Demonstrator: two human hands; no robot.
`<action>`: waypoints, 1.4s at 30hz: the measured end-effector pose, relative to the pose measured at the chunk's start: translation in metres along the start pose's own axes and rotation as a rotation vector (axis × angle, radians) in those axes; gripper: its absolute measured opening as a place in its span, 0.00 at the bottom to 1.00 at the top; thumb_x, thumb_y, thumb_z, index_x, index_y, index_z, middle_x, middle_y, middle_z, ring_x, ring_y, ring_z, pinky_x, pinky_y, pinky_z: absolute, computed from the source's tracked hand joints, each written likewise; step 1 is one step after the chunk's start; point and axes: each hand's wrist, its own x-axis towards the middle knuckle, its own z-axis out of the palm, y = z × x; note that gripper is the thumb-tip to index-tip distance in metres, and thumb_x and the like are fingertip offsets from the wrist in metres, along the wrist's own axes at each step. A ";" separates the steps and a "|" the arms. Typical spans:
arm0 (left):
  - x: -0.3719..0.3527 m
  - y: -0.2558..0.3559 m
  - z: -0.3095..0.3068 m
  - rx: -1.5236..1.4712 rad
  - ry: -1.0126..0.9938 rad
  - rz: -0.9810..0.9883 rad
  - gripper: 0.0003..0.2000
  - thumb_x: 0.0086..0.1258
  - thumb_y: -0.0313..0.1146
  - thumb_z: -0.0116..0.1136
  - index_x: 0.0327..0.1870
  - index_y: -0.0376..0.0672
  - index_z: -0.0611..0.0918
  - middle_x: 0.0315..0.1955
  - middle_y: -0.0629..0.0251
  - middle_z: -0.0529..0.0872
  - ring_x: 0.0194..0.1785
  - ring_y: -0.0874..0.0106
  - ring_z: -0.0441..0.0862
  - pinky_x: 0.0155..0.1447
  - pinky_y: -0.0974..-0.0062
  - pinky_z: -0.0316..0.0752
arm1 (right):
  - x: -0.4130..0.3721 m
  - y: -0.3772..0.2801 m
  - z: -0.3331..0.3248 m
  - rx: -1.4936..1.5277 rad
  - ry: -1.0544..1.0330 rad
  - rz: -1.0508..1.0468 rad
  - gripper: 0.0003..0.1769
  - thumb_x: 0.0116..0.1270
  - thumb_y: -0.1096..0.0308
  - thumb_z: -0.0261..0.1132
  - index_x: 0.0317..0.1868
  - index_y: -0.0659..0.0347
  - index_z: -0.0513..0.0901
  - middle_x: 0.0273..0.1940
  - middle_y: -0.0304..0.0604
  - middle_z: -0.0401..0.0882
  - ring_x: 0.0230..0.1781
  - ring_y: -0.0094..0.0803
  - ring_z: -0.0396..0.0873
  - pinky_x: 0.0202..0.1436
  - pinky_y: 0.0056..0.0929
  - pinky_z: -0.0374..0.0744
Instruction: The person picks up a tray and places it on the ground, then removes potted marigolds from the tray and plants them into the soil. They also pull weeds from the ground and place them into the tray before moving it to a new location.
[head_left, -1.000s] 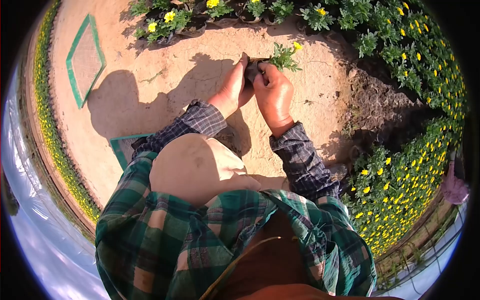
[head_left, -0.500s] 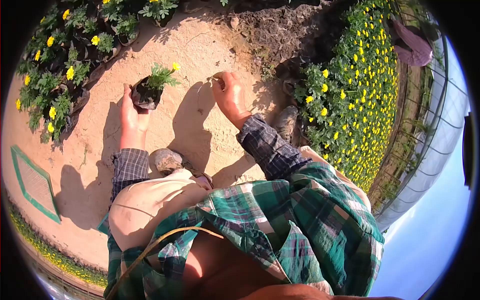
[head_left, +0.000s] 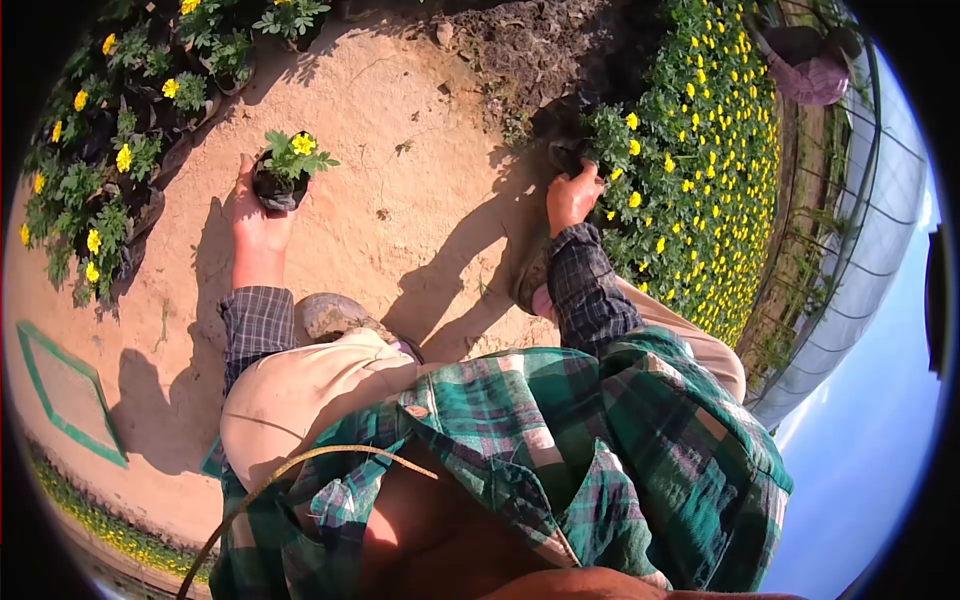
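The hands are well apart. The left hand [head_left: 262,232] grips a small pot [head_left: 274,194] with a yellow flower [head_left: 303,144] above bare soil [head_left: 400,140]. The right hand [head_left: 574,200] meets a dark pot [head_left: 566,157] at the bed's [head_left: 705,185] edge; whether its fingers close on it cannot be told.

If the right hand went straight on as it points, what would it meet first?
The right hand would probably meet the dark pot beside the flowering plants; depth is unclear, and they may already touch.
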 end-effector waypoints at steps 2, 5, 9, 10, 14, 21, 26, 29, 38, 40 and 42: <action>0.006 0.005 -0.019 -0.073 -0.237 -0.088 0.21 0.74 0.44 0.47 0.59 0.37 0.72 0.57 0.47 0.75 0.58 0.49 0.73 0.61 0.47 0.66 | 0.001 -0.003 -0.002 -0.056 -0.039 -0.014 0.24 0.54 0.76 0.60 0.55 0.64 0.70 0.51 0.69 0.66 0.52 0.59 0.69 0.58 0.42 0.70; -0.004 0.006 -0.009 -0.053 -0.043 -0.021 0.22 0.74 0.43 0.46 0.61 0.38 0.71 0.58 0.46 0.74 0.58 0.49 0.72 0.61 0.47 0.66 | 0.005 -0.001 -0.003 -0.089 -0.059 0.024 0.26 0.53 0.79 0.58 0.55 0.68 0.70 0.52 0.65 0.68 0.53 0.56 0.71 0.58 0.43 0.70; -0.011 0.006 -0.010 -0.110 -0.278 -0.040 0.21 0.73 0.44 0.48 0.59 0.39 0.72 0.57 0.47 0.75 0.57 0.50 0.74 0.60 0.47 0.67 | 0.024 0.030 0.014 -0.188 -0.160 -0.068 0.22 0.52 0.78 0.60 0.51 0.69 0.75 0.44 0.65 0.75 0.50 0.56 0.75 0.55 0.44 0.73; -0.013 0.005 -0.007 -0.091 -0.227 -0.011 0.20 0.73 0.44 0.49 0.58 0.40 0.73 0.56 0.48 0.76 0.56 0.51 0.74 0.59 0.48 0.68 | 0.034 0.050 0.030 -0.230 -0.216 -0.112 0.19 0.53 0.77 0.61 0.48 0.69 0.76 0.41 0.64 0.77 0.46 0.56 0.77 0.52 0.44 0.74; -0.010 0.012 -0.015 0.048 -0.392 -0.054 0.20 0.72 0.47 0.50 0.56 0.42 0.75 0.55 0.51 0.77 0.55 0.53 0.75 0.57 0.52 0.71 | 0.040 0.054 0.024 -0.180 -0.267 -0.162 0.11 0.61 0.74 0.62 0.43 0.71 0.78 0.38 0.57 0.81 0.26 0.40 0.84 0.26 0.33 0.81; -0.037 0.005 -0.028 0.450 -0.457 0.259 0.28 0.65 0.46 0.63 0.63 0.48 0.68 0.41 0.73 0.74 0.40 0.80 0.71 0.42 0.80 0.70 | 0.022 0.018 0.006 -0.237 -0.080 -0.313 0.13 0.60 0.70 0.62 0.45 0.68 0.77 0.42 0.57 0.78 0.43 0.54 0.77 0.45 0.45 0.76; -0.047 0.012 -0.062 0.690 -0.270 0.509 0.16 0.69 0.36 0.60 0.55 0.50 0.74 0.41 0.72 0.76 0.36 0.82 0.71 0.36 0.81 0.69 | -0.002 -0.076 -0.011 -0.171 -0.121 -0.579 0.14 0.61 0.68 0.64 0.42 0.72 0.78 0.40 0.59 0.78 0.41 0.51 0.79 0.45 0.42 0.77; -0.061 0.030 -0.094 0.574 0.080 0.492 0.13 0.72 0.30 0.52 0.56 0.49 0.73 0.44 0.70 0.78 0.43 0.81 0.75 0.41 0.80 0.71 | -0.034 -0.151 0.001 0.125 -0.398 -0.603 0.14 0.60 0.68 0.66 0.39 0.72 0.77 0.36 0.58 0.78 0.38 0.48 0.79 0.41 0.42 0.77; -0.102 0.119 -0.147 -0.076 0.540 0.950 0.12 0.74 0.36 0.51 0.53 0.44 0.70 0.43 0.65 0.79 0.41 0.71 0.78 0.40 0.67 0.76 | -0.210 -0.326 0.061 0.549 -0.784 -1.582 0.05 0.58 0.76 0.61 0.33 0.67 0.73 0.32 0.58 0.76 0.34 0.55 0.78 0.37 0.46 0.77; -0.114 0.131 -0.131 -0.119 0.585 0.992 0.12 0.74 0.35 0.50 0.54 0.44 0.70 0.44 0.62 0.79 0.41 0.67 0.78 0.40 0.66 0.77 | -0.250 -0.343 0.069 0.391 -0.792 -1.652 0.04 0.58 0.76 0.58 0.33 0.66 0.72 0.31 0.57 0.77 0.33 0.50 0.80 0.36 0.43 0.80; -0.107 0.137 -0.141 -0.102 0.601 0.998 0.13 0.73 0.34 0.51 0.55 0.45 0.69 0.48 0.59 0.79 0.46 0.64 0.79 0.45 0.66 0.78 | -0.284 -0.354 0.073 0.216 -0.758 -1.739 0.04 0.58 0.75 0.57 0.33 0.64 0.72 0.33 0.55 0.77 0.34 0.45 0.81 0.35 0.38 0.81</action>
